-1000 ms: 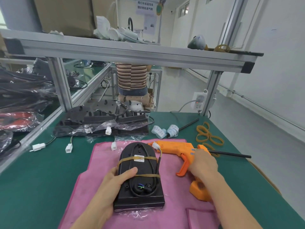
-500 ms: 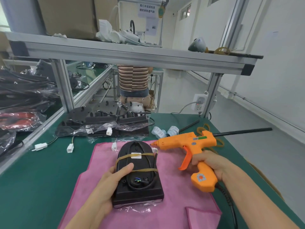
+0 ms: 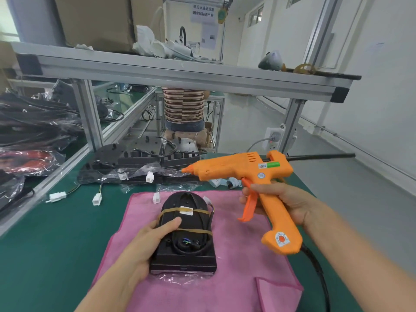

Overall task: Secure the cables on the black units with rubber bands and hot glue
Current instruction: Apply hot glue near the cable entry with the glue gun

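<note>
While the right hand grips the orange plastic hot glue gun aloft, its cord running out of frame, the left hand grasps the black oval-topped unit on the pink cloth, thumb over two tan rubber bands. Its palm hides the unit's left edge; the green counter lies beneath.

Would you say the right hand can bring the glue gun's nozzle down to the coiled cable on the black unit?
Probably yes: the right hand holds the glue gun above the black unit, nothing between.
</note>
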### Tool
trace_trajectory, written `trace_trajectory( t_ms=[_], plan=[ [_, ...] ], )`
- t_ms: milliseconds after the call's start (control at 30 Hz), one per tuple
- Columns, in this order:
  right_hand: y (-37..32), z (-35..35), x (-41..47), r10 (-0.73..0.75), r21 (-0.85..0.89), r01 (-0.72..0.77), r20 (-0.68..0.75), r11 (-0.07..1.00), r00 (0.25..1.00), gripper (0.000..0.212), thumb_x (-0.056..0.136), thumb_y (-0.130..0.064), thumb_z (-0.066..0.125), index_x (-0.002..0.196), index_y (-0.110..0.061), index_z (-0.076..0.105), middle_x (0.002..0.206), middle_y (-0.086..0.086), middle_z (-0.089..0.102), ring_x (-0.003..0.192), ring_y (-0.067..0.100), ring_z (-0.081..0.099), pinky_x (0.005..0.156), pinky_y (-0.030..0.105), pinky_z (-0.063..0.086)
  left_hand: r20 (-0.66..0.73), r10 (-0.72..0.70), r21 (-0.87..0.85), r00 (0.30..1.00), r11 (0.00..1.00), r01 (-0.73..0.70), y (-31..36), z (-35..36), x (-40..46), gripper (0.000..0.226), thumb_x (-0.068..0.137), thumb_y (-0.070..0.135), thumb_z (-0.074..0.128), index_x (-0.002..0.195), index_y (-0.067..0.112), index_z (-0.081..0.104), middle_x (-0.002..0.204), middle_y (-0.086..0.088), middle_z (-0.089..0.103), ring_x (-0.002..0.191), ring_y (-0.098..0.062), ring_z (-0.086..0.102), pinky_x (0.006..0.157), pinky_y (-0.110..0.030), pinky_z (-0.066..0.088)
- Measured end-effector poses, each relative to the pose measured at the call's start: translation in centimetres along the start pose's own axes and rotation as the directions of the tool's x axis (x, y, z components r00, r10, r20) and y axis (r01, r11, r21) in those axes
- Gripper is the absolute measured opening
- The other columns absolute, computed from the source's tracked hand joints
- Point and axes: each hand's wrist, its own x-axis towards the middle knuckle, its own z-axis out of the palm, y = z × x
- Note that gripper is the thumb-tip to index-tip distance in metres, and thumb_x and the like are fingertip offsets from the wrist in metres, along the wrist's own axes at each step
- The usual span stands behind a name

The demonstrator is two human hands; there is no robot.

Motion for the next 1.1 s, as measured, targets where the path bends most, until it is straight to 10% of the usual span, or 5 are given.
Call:
trace_trajectory(
  t_ms=[300,1100],
  plan=[
    [-3.0,0.6,0.1,0.078,-0.378,-0.013,0.159,0.926,0.984,0.030,0.072,-0.023,0.077,0.095,-0.005,0.070,0.082,0.013,0.066,0.070,0.023,0.064,0.072,0.039,0.057,-0.074,0.010,-0.030,0.997,0.999,-0.013,0.0,0.1,0.2,0.034,0.090,0.032,0.062,0.110,0.005,0.068,0.094,-0.020,0.074,0.072,-0.028,0.073,0.056,-0.031,0.060],
    [-4.2,1.2,-0.9,0.140,-0.496,0.057,0.351,0.867,0.926,0.009,0.084,-0.017,0.065,0.082,-0.015,0.074,0.065,0.006,0.065,0.055,0.019,0.061,0.058,0.032,0.055,-0.044,0.225,-0.104,0.973,0.968,-0.229,-0.6,0.1,-0.1,0.028,0.091,0.024,0.060,0.117,0.017,0.066,0.103,-0.017,0.073,0.089,-0.031,0.072,0.069,-0.036,0.061]
  ],
)
